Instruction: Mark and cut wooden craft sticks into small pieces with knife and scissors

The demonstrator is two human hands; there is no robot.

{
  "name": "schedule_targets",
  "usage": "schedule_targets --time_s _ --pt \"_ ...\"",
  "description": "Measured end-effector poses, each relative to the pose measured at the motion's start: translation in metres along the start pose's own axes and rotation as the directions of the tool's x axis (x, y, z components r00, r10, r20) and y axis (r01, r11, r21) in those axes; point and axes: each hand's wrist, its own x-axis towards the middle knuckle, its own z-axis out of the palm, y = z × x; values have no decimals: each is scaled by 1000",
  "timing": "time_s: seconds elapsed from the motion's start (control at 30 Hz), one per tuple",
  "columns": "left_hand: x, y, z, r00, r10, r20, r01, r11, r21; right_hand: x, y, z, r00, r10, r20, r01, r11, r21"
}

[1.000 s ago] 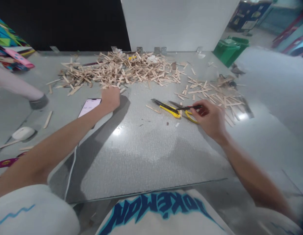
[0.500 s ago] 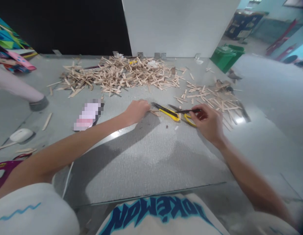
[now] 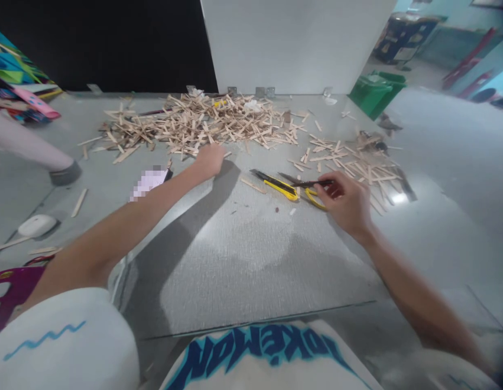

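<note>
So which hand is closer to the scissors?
Right. The right hand grips the scissors at their yellow handles; the left hand sits left of them, at the edge of the stick pile.

The grey counter [image 3: 243, 260] carries a wide heap of wooden sticks [image 3: 198, 124] along its far edge and a thinner scatter of sticks [image 3: 357, 162] at the right. Nearer lie a yellow utility knife [image 3: 278, 185], the scissors [image 3: 304, 184] just beside it and one loose stick [image 3: 252, 186]. A phone [image 3: 148, 182] and a white mouse [image 3: 37, 225] lie at the left.
</note>
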Motion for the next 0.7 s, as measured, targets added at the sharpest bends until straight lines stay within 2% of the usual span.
schedule_targets --time_s 0.1,0.3,0.47,0.57,0.7 --pt "1 -2 -2 999 -51 -14 52 996 75 0 1 1 1000 4 0 -4 1000 3" --pt "1 24 6 995 96 -15 -94 992 89 1 0 1 1000 12 7 -11 1000 -15" --pt "10 39 15 990 130 52 -134 987 86 1 0 0 1000 14 15 -13 1000 -7" --pt "15 39 20 990 100 98 -110 988 105 1 1 0 1000 2 23 -1 1000 -7" --pt "21 23 14 994 3 106 -18 990 141 0 2 0 1000 -5 10 5 1000 -18"
